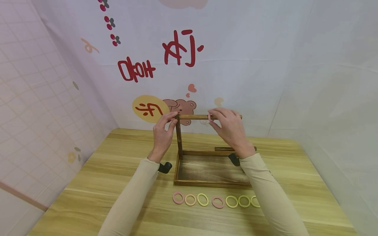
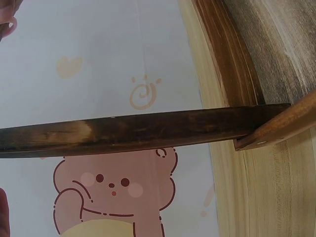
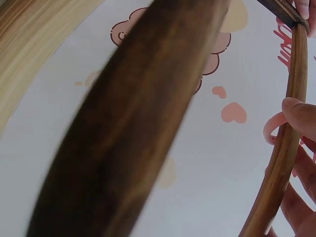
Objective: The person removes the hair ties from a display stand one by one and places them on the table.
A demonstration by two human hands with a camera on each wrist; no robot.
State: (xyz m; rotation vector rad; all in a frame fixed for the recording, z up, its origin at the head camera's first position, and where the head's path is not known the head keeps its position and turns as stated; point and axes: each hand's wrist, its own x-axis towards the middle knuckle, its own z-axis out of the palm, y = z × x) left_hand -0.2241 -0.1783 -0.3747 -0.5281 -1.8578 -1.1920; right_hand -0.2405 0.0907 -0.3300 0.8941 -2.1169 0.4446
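Observation:
A wooden stand carries a horizontal bar (image 1: 193, 117) on an upright post (image 1: 179, 139) at its left. My left hand (image 1: 163, 136) pinches the corner where post and bar meet, thumb below and fingers above. Farther right along the bar, my right hand (image 1: 229, 127) holds a pink ring (image 3: 269, 129) between thumb and fingers. The bar passes through this ring, and its free end shows beyond my hand. In the left wrist view the post crosses the middle, while only a sliver of my left hand (image 2: 3, 215) appears at the edge.
The stand's shallow tray base (image 1: 212, 184) sits on the wood-grain table (image 1: 133, 196). Several pink, orange and yellow rings lie in a row before it, including a pink ring (image 1: 178, 203); my right sleeve partly covers the last. A dark wooden bar (image 1: 224, 149) shows behind my right wrist.

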